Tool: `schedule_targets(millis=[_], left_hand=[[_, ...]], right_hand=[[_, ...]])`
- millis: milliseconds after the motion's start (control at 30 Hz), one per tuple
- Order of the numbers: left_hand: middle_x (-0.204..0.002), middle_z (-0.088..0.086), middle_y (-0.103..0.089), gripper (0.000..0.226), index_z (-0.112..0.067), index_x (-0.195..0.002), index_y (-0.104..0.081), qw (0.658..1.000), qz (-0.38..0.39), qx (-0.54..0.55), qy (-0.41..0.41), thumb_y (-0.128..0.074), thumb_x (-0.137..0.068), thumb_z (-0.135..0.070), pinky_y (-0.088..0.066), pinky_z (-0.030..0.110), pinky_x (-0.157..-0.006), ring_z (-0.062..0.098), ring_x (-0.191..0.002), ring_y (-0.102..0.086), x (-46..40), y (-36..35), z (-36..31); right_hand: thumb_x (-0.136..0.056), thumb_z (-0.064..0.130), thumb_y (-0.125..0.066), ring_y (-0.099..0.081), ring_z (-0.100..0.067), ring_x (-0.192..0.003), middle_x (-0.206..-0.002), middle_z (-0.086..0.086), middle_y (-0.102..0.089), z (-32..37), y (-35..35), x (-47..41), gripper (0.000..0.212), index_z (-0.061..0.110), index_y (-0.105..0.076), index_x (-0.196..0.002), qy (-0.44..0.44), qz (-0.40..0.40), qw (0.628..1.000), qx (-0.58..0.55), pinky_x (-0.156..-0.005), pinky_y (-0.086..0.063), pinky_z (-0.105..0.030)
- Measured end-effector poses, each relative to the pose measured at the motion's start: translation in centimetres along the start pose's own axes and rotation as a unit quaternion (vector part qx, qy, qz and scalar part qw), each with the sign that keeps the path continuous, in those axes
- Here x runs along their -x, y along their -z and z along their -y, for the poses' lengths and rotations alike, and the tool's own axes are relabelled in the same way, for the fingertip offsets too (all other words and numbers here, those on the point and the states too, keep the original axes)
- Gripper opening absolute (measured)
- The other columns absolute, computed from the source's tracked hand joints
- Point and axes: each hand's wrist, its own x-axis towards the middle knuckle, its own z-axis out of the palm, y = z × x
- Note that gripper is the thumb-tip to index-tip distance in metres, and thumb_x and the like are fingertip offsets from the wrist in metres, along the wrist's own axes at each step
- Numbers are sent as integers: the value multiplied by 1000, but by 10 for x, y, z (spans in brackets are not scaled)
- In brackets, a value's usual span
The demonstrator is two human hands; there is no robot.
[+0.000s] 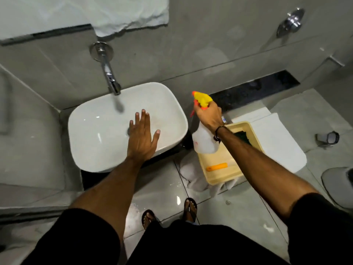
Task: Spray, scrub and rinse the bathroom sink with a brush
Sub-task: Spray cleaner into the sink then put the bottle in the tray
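Right hand (209,116) wrapped around spray bottle (203,138) neck, yellow nozzle (202,99) just above the grip. Left hand (142,135) flat, fingers spread, empty, over white sink (91,119); faucet (109,77) beyond its fingertips.

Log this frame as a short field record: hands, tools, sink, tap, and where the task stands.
left hand: open, fingers spread, palm down over the sink basin, holding nothing
right hand: gripping the spray bottle by its yellow trigger head, right of the sink, above the tray
tap: wall-mounted, spout over the basin; whether water is running is unclear
tray: beige, right of the sink, holding an orange item and something dark green
brush: not clearly identifiable
task stage: bottle in hand; no foam visible in the basin
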Motion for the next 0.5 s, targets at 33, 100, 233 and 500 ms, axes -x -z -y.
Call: schedule_targets(millis=[33, 100, 233, 500], left_hand=[[-177, 14, -7, 78, -1, -166, -11, 1000, -3, -2, 15, -23, -108, -52, -7, 56, -132, 35, -164, -3, 9, 4, 17], [-176, 18, -9, 78, 2, -165, -15, 999, -14, -9, 34, -25, -108, -50, -12, 60, -130, 37, -163, -6, 29, 9, 49], [-174, 20, -14, 79, 2, -165, -17, 997, -23, -17, 72, -29, -107, -51, -16, 61, -129, 39, -162, -11, 60, 11, 98], [-177, 9, 4, 84, -6, -168, -5, 996, 9, 26, 86, -22, -105, -60, 0, 53, -133, 28, -164, 9, 62, 15, 115]], right_hand=[[-87, 56, -64, -60, -39, -124, -131, -17, -69, 6, -9, 3, 57, 16, -70, -127, 13, 47, 998, 36, -100, -48, -38], [-79, 59, -66, -61, -38, -123, -131, -16, -69, 15, -26, 10, 64, 17, -71, -127, 19, 107, 989, 100, -94, -48, -34], [-58, 65, -58, -66, -28, -119, -128, 1, -72, 26, -55, 28, 73, 42, -69, -126, 39, 178, 965, 188, -102, -52, -35], [-57, 65, -68, -67, -30, -101, -107, -6, -72, 28, -89, 44, 70, 24, -73, -113, -31, 165, 953, 252, -89, -57, -40]])
